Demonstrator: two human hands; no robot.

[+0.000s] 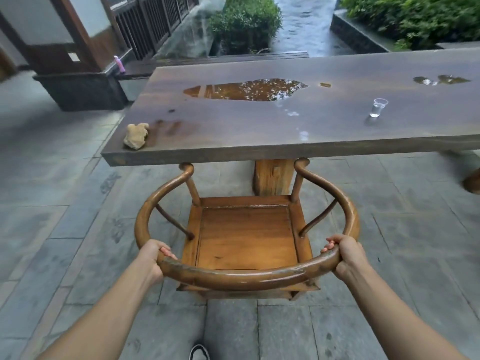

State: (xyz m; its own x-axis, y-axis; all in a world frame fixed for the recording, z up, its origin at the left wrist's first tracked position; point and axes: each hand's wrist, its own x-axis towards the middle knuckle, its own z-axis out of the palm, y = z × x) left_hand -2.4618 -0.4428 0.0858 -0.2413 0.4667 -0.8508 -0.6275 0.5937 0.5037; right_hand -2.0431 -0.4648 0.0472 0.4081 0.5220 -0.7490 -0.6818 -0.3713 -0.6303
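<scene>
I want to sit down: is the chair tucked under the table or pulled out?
Pulled out: the chair shows its whole seat clear of the table edge; only its armrest tips reach it.

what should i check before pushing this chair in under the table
1. Left hand grips the back rail: ok.
2. Right hand grips the same rail: ok.
3. Armrest tips clear the underside of the table: cannot tell, they sit right at its front edge.
4. Path ahead free: not ok, the table leg stands just beyond the seat and may stop the chair early.
5. Cup upright and back from the edge: ok.
6. Tabletop dry: not ok, a puddle could run if the table is bumped.
</scene>
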